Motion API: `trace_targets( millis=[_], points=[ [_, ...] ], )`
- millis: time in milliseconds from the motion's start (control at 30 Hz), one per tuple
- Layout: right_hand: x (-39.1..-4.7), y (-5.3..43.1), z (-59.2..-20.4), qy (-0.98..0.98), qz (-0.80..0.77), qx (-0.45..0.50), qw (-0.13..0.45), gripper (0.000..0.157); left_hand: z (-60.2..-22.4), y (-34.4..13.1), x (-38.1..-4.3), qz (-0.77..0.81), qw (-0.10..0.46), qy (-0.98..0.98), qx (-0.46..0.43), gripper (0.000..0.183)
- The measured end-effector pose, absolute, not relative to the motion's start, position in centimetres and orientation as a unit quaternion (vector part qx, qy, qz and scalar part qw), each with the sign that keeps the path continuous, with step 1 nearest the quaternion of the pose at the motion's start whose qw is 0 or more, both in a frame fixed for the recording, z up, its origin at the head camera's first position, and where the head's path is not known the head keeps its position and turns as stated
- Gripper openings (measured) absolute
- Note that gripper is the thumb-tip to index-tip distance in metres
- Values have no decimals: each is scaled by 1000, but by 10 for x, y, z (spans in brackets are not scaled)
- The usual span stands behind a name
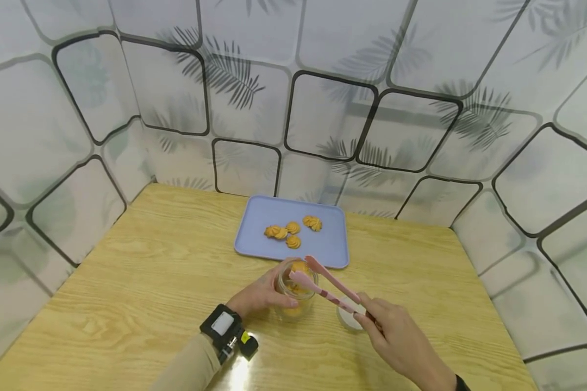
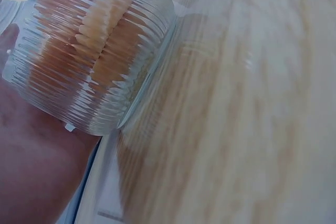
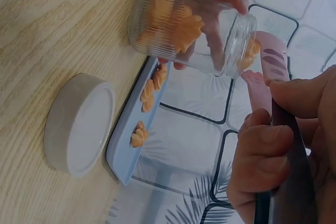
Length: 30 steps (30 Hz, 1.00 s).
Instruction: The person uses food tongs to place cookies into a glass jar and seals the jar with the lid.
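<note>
My left hand (image 1: 260, 295) grips a ribbed glass jar (image 2: 113, 51) around its side, and the jar stands on the table with its mouth open. Several golden swirl cookies (image 3: 184, 30) lie inside it. With my right hand (image 1: 402, 335) I hold pink tongs (image 1: 335, 281) with dark handles; their tips are at the jar's mouth. One cookie (image 3: 251, 53) shows at the rim between the tips. How firmly the tips hold it, I cannot tell.
Behind the jar sits a blue tray (image 1: 323, 251) with several cookies (image 1: 293, 241) on it. A round white lid (image 3: 58, 129) lies on the wooden table (image 1: 127, 304) to the jar's right, partly under the tongs. Patterned curtains (image 1: 249, 168) enclose the table's back and sides.
</note>
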State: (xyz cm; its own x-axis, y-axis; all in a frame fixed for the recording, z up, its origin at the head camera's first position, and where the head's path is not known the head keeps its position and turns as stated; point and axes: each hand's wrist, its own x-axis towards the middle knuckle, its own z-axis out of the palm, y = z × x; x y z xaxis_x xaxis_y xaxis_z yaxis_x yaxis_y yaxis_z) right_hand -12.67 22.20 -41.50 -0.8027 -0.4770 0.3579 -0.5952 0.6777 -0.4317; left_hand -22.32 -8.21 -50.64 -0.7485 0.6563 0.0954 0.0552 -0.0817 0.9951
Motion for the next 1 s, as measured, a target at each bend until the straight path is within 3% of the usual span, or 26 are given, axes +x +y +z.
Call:
trace_targets(
  millis=[1000],
  points=[
    [-118,220,-413,-915,246,299,115,37,-505,-82,-223,672,213,652,280,98]
  ],
)
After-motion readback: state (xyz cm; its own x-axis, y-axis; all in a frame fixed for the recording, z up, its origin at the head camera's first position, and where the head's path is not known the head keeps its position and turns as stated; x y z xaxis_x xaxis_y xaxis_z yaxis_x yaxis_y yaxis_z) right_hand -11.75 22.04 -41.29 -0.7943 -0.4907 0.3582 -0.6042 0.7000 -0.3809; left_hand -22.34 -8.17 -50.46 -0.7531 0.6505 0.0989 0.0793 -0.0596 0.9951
